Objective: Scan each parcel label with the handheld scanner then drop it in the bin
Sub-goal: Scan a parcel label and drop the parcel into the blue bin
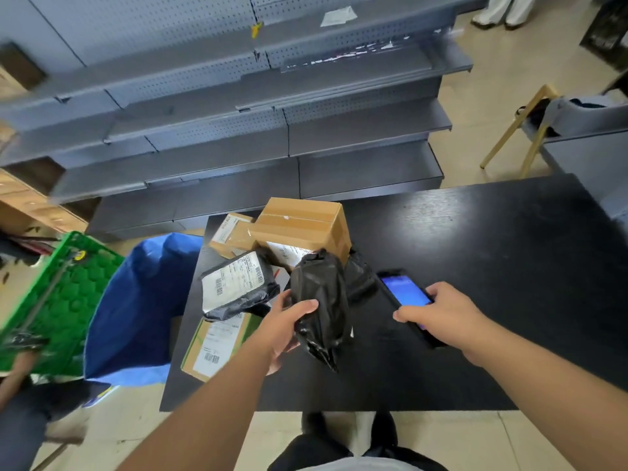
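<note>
Head cam: left hand (285, 321) has its grip wrapped round a black poly parcel (321, 300), held just above the bench (475, 266). Right hand (441, 314) grips the handheld scanner (406, 297) right beside that parcel; the blue bin (136, 300) sits off the bench's left edge.

grey shelves, black table, tiled floor

a black table (492, 266) with a matte top stands on a pale beige tiled floor (475, 443). beyond its far edge runs a bank of grey metal shelves (272, 130) with pegboard backs, a sheet of white paper (338, 16) lying on an upper shelf. off the table's far right corner stands a chair with light wooden legs (530, 127). off the left edge sits a green plastic crate (64, 300). soft light glares on the table top.
</note>
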A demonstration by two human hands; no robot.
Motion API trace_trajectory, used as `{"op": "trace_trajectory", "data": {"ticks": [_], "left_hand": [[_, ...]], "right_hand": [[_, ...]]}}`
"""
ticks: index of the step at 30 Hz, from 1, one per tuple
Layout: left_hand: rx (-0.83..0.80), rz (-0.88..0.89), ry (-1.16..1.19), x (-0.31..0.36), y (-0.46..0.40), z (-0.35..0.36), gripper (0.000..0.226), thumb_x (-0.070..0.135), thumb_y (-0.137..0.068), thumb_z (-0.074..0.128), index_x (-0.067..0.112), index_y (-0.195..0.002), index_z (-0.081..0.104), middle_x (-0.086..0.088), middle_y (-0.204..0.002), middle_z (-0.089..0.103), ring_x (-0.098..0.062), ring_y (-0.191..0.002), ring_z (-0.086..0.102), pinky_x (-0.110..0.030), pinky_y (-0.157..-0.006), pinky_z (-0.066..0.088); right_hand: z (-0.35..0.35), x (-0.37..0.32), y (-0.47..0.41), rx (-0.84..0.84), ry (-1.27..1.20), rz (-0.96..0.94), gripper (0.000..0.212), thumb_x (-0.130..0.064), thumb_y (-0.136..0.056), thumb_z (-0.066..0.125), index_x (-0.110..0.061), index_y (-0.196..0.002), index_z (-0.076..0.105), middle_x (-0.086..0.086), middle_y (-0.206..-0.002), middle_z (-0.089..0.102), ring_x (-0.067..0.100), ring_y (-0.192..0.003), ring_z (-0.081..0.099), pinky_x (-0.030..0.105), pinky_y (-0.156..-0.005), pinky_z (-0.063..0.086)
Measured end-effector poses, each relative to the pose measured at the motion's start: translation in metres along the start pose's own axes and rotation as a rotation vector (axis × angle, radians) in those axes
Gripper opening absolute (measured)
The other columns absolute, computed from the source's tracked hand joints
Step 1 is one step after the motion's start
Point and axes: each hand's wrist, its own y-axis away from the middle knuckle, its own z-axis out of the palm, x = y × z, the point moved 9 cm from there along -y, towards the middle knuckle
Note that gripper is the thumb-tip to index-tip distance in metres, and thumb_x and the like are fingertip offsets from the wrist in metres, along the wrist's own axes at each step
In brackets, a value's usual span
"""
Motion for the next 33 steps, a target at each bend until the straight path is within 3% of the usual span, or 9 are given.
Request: {"op": "trace_trajectory", "data": {"ticks": [3,7,9,12,14,16,22,29,33], "left_hand": [[-0.053,0.012,0.133,0.007,0.007,-0.007,0.061,0.031,-0.089,0.08,0.028,-0.145,0.054,-0.005,-0.125,0.078,-0.031,-0.117,0.073,-0.052,-0.111,0.051],[-0.075,0.023,0.27,0.022,0.021,-0.019,0.039,0.028,-0.097,0.064,0.011,-0.132,0.067,-0.015,-0.124,0.077,-0.032,-0.106,0.075,-0.046,-0.099,0.054],[-0.08,0.032,0.322,0.028,0.026,-0.028,0.043,0.03,-0.093,0.064,0.008,-0.13,0.069,-0.018,-0.125,0.076,-0.036,-0.11,0.073,-0.049,-0.102,0.052],[-0.084,0.068,0.388,0.037,0.026,-0.049,0.056,0.032,-0.081,0.069,0.005,-0.13,0.068,-0.019,-0.118,0.076,-0.034,-0.097,0.074,-0.046,-0.094,0.053],[-0.101,0.058,0.423,0.038,0.025,-0.064,0.062,0.035,-0.082,0.07,0.005,-0.135,0.067,-0.021,-0.125,0.073,-0.036,-0.101,0.072,-0.049,-0.098,0.053],[-0.115,0.058,0.446,0.039,0.024,-0.078,0.06,0.039,-0.085,0.065,0.006,-0.135,0.067,-0.023,-0.129,0.072,-0.038,-0.104,0.072,-0.05,-0.098,0.054],[-0.124,0.097,0.502,0.049,0.024,-0.109,0.053,0.037,-0.084,0.058,0.006,-0.126,0.07,-0.019,-0.114,0.076,-0.035,-0.092,0.076,-0.047,-0.09,0.054],[-0.167,0.084,0.494,0.054,0.021,-0.136,0.058,0.039,-0.082,0.057,0.007,-0.13,0.068,-0.019,-0.119,0.075,-0.036,-0.095,0.076,-0.047,-0.089,0.054],[-0.173,0.074,0.487,0.05,0.019,-0.154,0.068,0.042,-0.082,0.059,0.007,-0.14,0.063,-0.02,-0.128,0.072,-0.038,-0.105,0.073,-0.05,-0.096,0.052]], "right_hand": [[0.01,-0.023,0.007,-0.059,0.021,-0.038,0.054,-0.041,-0.072,0.091,-0.021,-0.108,0.055,0.009,-0.101,0.068,0.022,-0.087,0.066,0.036,-0.07,0.052],[0.024,-0.051,0.015,-0.117,0.058,-0.081,0.052,-0.04,-0.074,0.09,-0.021,-0.107,0.054,0.007,-0.102,0.067,0.022,-0.089,0.065,0.034,-0.07,0.049],[0.029,-0.062,0.019,-0.133,0.079,-0.092,0.051,-0.042,-0.075,0.089,-0.023,-0.105,0.053,0.005,-0.101,0.066,0.021,-0.093,0.066,0.035,-0.073,0.052],[0.039,-0.073,0.022,-0.161,0.108,-0.105,0.053,-0.046,-0.073,0.089,-0.024,-0.109,0.056,0.001,-0.106,0.065,0.021,-0.101,0.067,0.041,-0.09,0.057],[0.046,-0.081,0.025,-0.187,0.133,-0.114,0.055,-0.048,-0.072,0.089,-0.026,-0.112,0.058,-0.001,-0.11,0.065,0.022,-0.104,0.067,0.042,-0.096,0.055],[0.053,-0.089,0.03,-0.221,0.16,-0.126,0.054,-0.048,-0.073,0.089,-0.028,-0.112,0.058,-0.001,-0.113,0.065,0.021,-0.104,0.067,0.043,-0.096,0.056],[0.08,-0.101,0.041,-0.333,0.224,-0.133,0.054,-0.049,-0.069,0.09,-0.032,-0.113,0.063,0.0,-0.115,0.068,0.021,-0.105,0.068,0.041,-0.096,0.057],[0.108,-0.117,0.052,-0.408,0.201,-0.132,0.063,-0.053,-0.062,0.089,-0.033,-0.116,0.064,-0.001,-0.121,0.065,0.021,-0.109,0.064,0.038,-0.093,0.053],[0.12,-0.123,0.06,-0.479,0.195,-0.111,0.06,-0.052,-0.062,0.09,-0.031,-0.115,0.071,-0.004,-0.119,0.065,0.017,-0.108,0.06,0.032,-0.088,0.047]]}}
